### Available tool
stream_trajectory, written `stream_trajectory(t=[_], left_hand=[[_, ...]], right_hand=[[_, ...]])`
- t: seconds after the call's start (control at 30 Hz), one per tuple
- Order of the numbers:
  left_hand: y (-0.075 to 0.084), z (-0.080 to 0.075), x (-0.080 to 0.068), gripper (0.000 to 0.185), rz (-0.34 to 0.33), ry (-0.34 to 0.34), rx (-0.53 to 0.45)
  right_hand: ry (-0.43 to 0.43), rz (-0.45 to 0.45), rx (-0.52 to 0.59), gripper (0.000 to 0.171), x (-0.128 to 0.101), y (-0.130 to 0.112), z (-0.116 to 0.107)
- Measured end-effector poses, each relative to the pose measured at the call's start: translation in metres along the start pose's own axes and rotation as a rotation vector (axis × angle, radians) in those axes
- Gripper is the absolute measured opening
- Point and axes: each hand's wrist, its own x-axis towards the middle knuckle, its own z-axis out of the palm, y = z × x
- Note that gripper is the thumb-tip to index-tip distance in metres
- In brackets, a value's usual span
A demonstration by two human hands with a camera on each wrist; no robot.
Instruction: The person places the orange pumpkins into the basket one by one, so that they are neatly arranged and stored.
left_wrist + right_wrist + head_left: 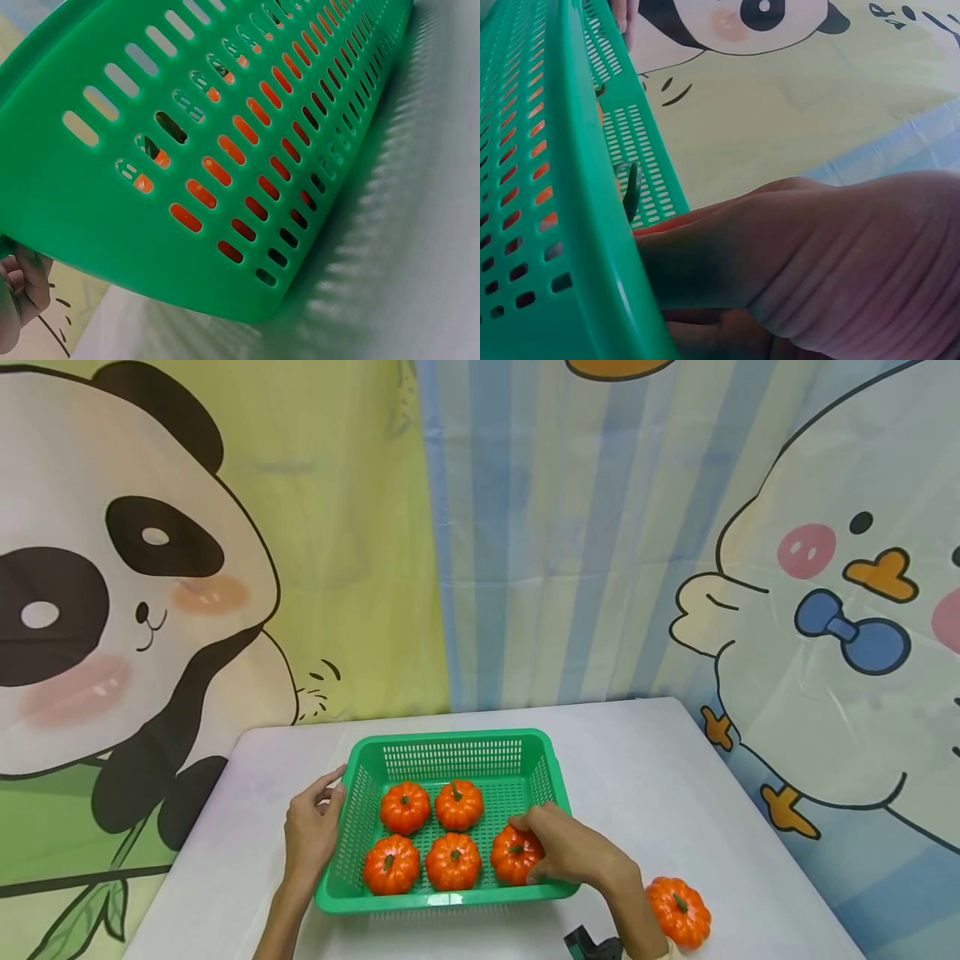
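Observation:
A green basket (450,899) with slotted walls stands on the table and holds several small orange pumpkins with green stems. My left hand (311,831) is at the basket's left side, its fingers bent at the rim; the left wrist view shows these fingers (30,281) beside the green wall. Over the basket's right side reaches my right hand (573,847), its thumb and fingers around the front-right pumpkin (513,857). In the right wrist view the same hand (727,247) passes over the rim, and its fingertips are hidden.
Another pumpkin (678,912) lies on the white table (630,760) outside the basket, beside my right forearm. Two pumpkins (459,804) sit in the basket's back row. A curtain (517,527) with cartoon animals hangs behind the table.

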Motion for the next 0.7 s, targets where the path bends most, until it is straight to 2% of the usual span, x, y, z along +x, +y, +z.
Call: stream_trajectory(t=[0.33,0.7], left_hand=[[0.000,-0.001,-0.001,0.037,-0.003,-0.014,-0.007],[0.000,-0.002,-0.001,0.038,0.006,-0.023,-0.026]], right_hand=[[-0.018,0.021,0.022,0.051,0.009,0.002,0.008],[-0.016,0.009,-0.011,0.050,0.014,0.003,0.014]])
